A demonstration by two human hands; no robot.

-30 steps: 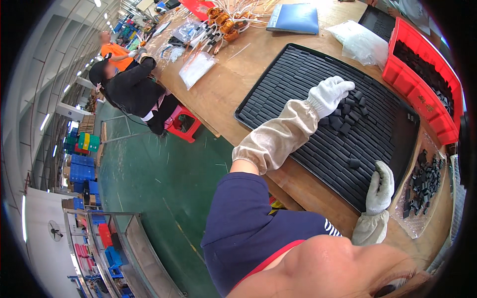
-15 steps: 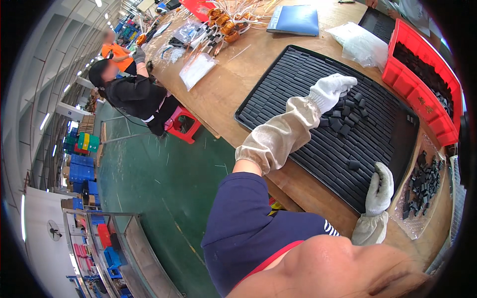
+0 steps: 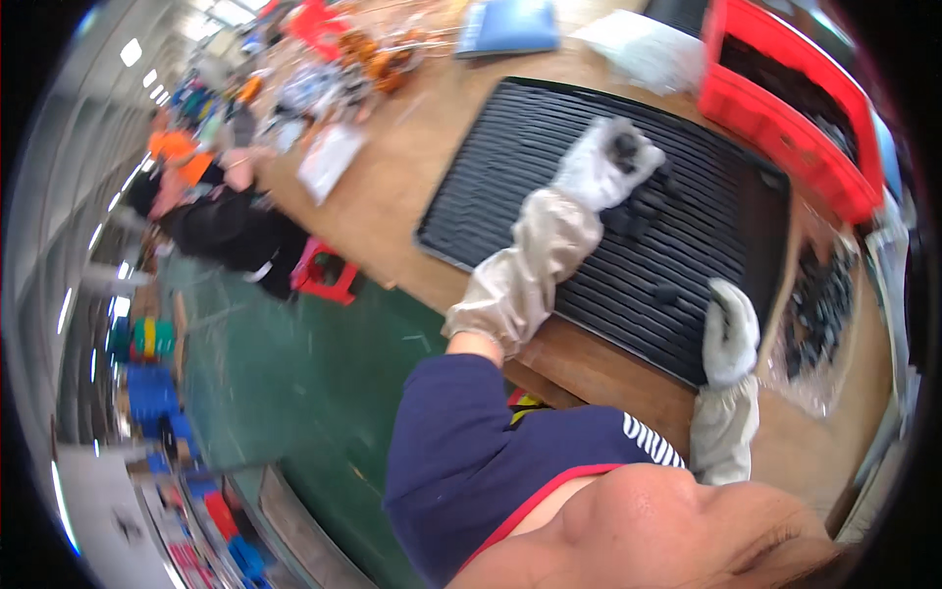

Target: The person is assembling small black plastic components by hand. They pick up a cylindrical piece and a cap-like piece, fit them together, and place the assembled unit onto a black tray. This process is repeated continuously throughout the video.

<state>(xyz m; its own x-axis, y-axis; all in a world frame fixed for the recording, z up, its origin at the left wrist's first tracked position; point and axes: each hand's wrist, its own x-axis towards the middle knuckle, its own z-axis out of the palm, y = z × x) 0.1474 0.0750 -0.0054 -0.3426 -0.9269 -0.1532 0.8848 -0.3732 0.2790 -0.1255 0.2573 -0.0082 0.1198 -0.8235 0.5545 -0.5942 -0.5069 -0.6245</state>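
A black ribbed tray (image 3: 471,167) lies on the wooden table, its surface covered with rows of small black blocks. Above its middle, beside a heap of loose black blocks (image 3: 633,214), is my left hand (image 3: 601,162) in a white glove. Its fingers are curled around something dark, too blurred to name. My right hand (image 3: 731,334), also gloved, rests at the tray's near right edge with fingers stretched out and nothing visible in them. A single loose block (image 3: 667,294) lies on the rows just left of it.
A red bin (image 3: 785,128) of black pieces stands beyond the tray at right. More dark pieces (image 3: 819,294) lie on clear plastic at far right. A blue folder (image 3: 508,26), white bags (image 3: 643,49) and copper coils (image 3: 383,64) sit farther back. A co-worker (image 3: 216,221) sits at left.
The whole view has shifted and blurred. My left hand has turned, and its fingers, stretched over the heap before, are now curled. My right hand stays by the tray's edge.
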